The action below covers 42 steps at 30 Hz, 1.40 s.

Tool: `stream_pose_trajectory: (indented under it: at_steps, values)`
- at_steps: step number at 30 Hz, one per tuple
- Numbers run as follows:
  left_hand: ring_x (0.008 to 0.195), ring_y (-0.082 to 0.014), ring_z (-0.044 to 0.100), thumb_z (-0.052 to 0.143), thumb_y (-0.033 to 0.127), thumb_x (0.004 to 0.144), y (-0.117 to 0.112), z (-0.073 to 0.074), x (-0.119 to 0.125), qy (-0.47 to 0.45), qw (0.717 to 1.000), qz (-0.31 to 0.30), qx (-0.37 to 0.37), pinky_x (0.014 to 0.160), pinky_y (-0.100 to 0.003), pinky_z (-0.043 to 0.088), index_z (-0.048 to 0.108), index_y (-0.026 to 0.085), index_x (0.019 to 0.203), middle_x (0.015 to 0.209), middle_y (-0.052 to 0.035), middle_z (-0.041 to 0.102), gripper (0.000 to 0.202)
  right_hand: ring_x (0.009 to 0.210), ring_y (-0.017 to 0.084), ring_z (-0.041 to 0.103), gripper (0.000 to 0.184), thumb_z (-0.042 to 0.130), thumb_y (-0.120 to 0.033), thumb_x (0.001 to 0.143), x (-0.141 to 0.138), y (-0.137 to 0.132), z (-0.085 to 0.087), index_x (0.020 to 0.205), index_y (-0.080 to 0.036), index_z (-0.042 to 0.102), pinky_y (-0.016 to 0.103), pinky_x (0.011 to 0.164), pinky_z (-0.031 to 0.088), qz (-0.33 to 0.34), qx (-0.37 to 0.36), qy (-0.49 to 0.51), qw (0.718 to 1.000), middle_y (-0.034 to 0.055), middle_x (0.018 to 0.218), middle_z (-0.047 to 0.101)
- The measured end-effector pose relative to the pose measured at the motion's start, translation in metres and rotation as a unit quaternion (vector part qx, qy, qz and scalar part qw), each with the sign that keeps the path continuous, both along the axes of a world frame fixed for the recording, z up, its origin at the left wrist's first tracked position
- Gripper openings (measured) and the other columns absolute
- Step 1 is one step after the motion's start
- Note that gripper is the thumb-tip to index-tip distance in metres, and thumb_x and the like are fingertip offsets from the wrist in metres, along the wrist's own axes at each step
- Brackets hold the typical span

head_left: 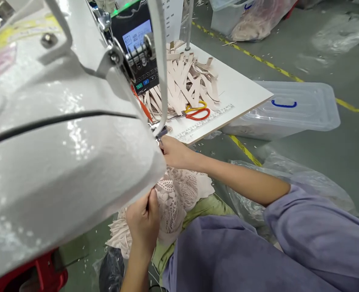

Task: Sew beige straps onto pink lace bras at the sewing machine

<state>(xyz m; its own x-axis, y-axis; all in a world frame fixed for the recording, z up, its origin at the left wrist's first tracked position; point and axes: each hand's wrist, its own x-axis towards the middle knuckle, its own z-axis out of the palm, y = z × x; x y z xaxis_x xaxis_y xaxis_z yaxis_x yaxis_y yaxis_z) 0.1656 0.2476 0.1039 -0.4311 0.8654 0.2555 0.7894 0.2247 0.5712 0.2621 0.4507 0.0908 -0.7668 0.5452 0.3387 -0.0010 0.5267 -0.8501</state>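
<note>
My left hand (143,221) is closed, thumb pressed against the fingers, on the edge of a pale pink lace garment (170,207). The garment hangs over my lap below the white sewing machine head (76,162). My right hand (178,153) is curled by the needle end of the machine, just above the lace. Its fingertips are partly hidden behind the machine head, so what they grip cannot be made out. Scissors with red and yellow handles (197,114) lie on the white table (237,87), close beyond my right hand.
Beige fabric strips (188,79) are heaped on the table beside a control panel (138,44). A lidded clear plastic bin (304,103) stands on the floor to the right. Plastic bags (316,178) and yellow floor tape (246,150) lie nearby. Green cloth (208,209) covers part of my lap.
</note>
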Motion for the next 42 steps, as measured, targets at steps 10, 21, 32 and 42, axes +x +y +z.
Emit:
stream_pose_trajectory:
  at_steps: [10,21,32,42]
  values:
    - [0.088,-0.0229,0.076,0.054,0.03,0.093,0.002,0.002,0.002,-0.009,1.0,0.02,-0.011,0.071,-0.029,0.061,0.076,0.024,0.111,0.093,-0.0041,0.08,0.029,0.081,0.015,0.048,0.005,0.058,-0.016,0.079,-0.002,0.003,0.001,0.082,-0.017,0.054,0.027,0.07,0.041,0.011,-0.026,0.005,1.0,0.0028,0.092,0.054]
    - [0.093,-0.0213,0.075,0.057,0.03,0.093,-0.005,0.0,-0.003,0.026,0.999,0.035,0.002,0.069,-0.026,0.059,0.077,0.024,0.109,0.105,-0.0049,0.079,0.026,0.079,0.015,0.048,0.005,0.062,-0.017,0.081,-0.002,0.0,-0.001,0.08,-0.018,0.057,0.027,0.071,0.037,-0.007,-0.018,0.007,1.0,0.001,0.083,0.053]
    - [0.068,-0.0142,0.067,0.062,0.036,0.089,-0.007,-0.003,0.0,0.003,0.991,0.124,0.048,0.062,-0.023,0.052,0.065,0.018,0.098,0.08,-0.0031,0.07,0.02,0.08,0.013,0.049,0.009,0.065,-0.016,0.081,-0.006,-0.006,-0.008,0.089,-0.016,0.065,0.026,0.074,0.037,-0.043,-0.005,0.025,0.999,0.0024,0.097,0.056]
    - [0.055,-0.0105,0.056,0.06,0.033,0.09,0.005,0.004,0.003,-0.002,0.996,0.085,0.038,0.057,-0.02,0.046,0.061,0.019,0.087,0.059,0.0058,0.053,0.014,0.082,0.015,0.047,0.006,0.061,-0.016,0.081,-0.001,-0.003,-0.005,0.088,-0.016,0.063,0.027,0.073,0.038,-0.035,-0.014,0.025,0.999,0.0027,0.095,0.054]
